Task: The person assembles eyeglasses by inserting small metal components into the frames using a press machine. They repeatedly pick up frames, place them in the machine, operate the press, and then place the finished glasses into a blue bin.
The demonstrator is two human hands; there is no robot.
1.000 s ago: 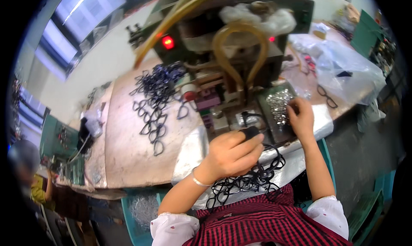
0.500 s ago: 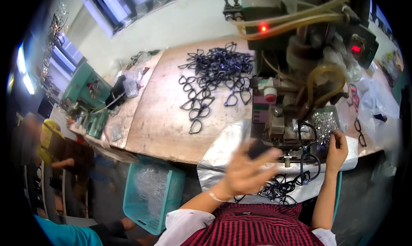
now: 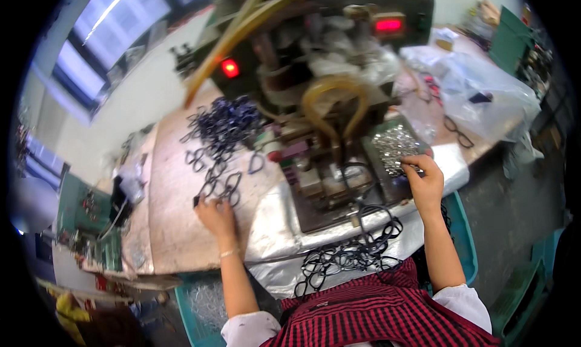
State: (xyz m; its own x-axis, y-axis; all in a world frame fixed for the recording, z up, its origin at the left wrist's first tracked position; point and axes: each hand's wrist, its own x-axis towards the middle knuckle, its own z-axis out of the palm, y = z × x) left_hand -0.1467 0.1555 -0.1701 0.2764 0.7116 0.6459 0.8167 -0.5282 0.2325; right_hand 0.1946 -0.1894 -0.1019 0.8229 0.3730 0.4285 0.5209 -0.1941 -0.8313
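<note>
My left hand is at the near end of a heap of dark eyeglass frames; its bent fingers close on the rim of one eyeglass frame. Something black covers or sits at one of its fingertips. My right hand pinches at the edge of a tray of small shiny metal parts; whatever lies between its fingertips is too small to make out. Between my hands, a black eyeglass frame hangs at the machine's metal fixture. More black frames lie piled at my lap.
The green machine, with yellowish hoses and red displays, stands straight ahead. One eyeglass frame and a clear plastic bag lie at the right. Teal crates stand below the table's edge. Silvery sheeting covers its front.
My left hand has moved left and away from the machine to the heap of frames. My right hand stays by the metal parts, its fingertips now among them. The view has turned right.
</note>
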